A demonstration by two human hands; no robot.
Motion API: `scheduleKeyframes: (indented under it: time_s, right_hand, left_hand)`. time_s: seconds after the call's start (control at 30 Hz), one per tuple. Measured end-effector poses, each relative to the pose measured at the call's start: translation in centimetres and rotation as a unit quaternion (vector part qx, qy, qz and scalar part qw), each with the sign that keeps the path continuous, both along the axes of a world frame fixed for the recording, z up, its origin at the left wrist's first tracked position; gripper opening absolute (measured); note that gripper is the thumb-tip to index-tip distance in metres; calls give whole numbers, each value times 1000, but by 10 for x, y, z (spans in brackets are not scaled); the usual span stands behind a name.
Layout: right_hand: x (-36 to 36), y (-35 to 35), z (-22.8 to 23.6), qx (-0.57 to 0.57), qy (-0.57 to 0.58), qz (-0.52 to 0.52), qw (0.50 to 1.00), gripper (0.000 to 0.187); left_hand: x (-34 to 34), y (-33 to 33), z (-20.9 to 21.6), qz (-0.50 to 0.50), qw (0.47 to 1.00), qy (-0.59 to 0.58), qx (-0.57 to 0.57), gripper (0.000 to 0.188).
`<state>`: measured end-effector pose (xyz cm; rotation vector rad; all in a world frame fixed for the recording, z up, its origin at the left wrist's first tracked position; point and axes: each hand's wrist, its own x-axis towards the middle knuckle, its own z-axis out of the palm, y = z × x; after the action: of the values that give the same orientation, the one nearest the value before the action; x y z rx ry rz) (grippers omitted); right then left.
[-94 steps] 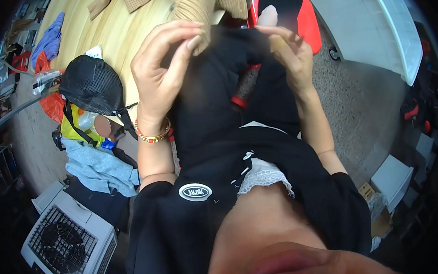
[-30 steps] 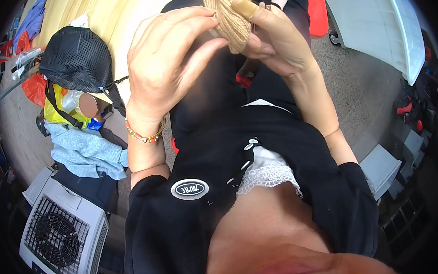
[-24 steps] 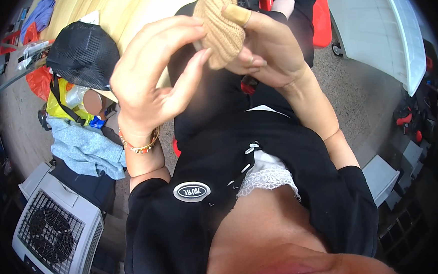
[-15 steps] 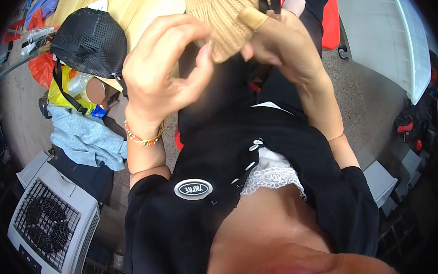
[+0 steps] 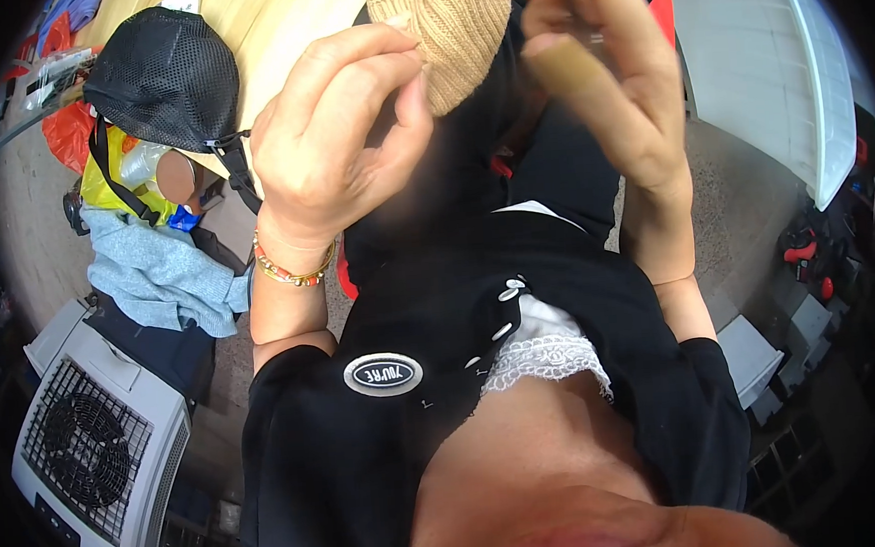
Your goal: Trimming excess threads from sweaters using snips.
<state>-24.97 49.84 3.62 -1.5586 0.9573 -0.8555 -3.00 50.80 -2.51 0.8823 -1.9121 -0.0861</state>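
A tan ribbed knit piece hangs in front of me at the top, over my black-clothed lap. My left hand is closed in a pinch on its left edge, thumb against the bent fingertips. To the right of the knit is my right hand, slightly blurred, its index finger reaching toward the fabric and its thumb apart from it. A tan band wraps that thumb. I see nothing held in the right hand, though its palm side is partly hidden.
A pale wooden table lies beyond my left hand, with a black mesh bag at its edge. Below are a yellow bag, a blue-grey cloth and an air cooler. A white bin stands right.
My right hand has come away from the knit's edge, moving right, and its fingers have spread. The dark pointed thing beside it no longer shows. My left hand keeps its pinch.
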Motion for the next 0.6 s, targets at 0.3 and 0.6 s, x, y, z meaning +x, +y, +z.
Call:
scheduleKeyframes:
  time_s: [0.3,0.6]
  right_hand:
    - [26,-19,-62,-357,-55,32,932,30]
    - [26,0,-41,-290,117,-16,950,40]
  left_hand:
    - [9,11,-4,-13,997,34,70,19]
    - [6,19,-19,-16,991,90,102,17]
